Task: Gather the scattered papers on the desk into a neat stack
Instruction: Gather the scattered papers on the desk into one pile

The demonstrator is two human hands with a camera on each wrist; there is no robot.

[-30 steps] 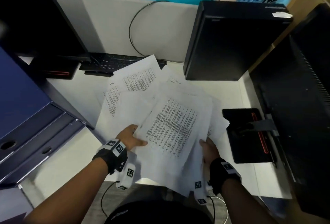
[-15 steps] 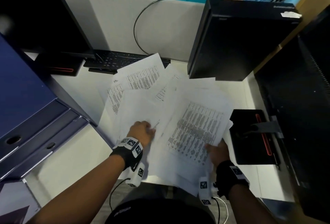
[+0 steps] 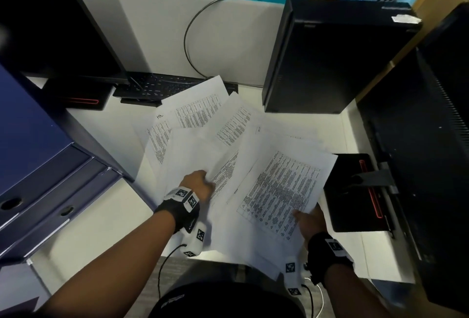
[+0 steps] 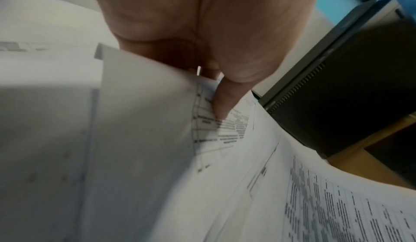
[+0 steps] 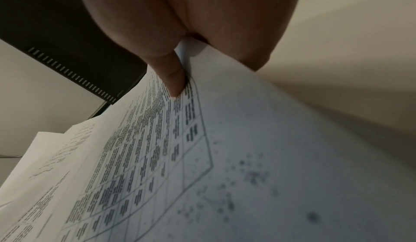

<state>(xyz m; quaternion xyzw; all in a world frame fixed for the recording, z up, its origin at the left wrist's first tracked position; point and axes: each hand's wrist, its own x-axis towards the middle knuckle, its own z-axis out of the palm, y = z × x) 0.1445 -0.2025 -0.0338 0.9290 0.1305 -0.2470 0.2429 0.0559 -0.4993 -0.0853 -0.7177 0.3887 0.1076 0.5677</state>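
Here the papers [image 3: 228, 155] lie fanned and overlapping on the white desk [image 3: 106, 206], between a black keyboard [image 3: 162, 84] and the near edge. The left hand [image 3: 198, 184] pinches the corner of one blank sheet (thumb on top). The right hand [image 3: 311, 221] grasps the printed top sheet [image 3: 281, 191] at its near corner, just beside a black monitor base [image 3: 355, 191].
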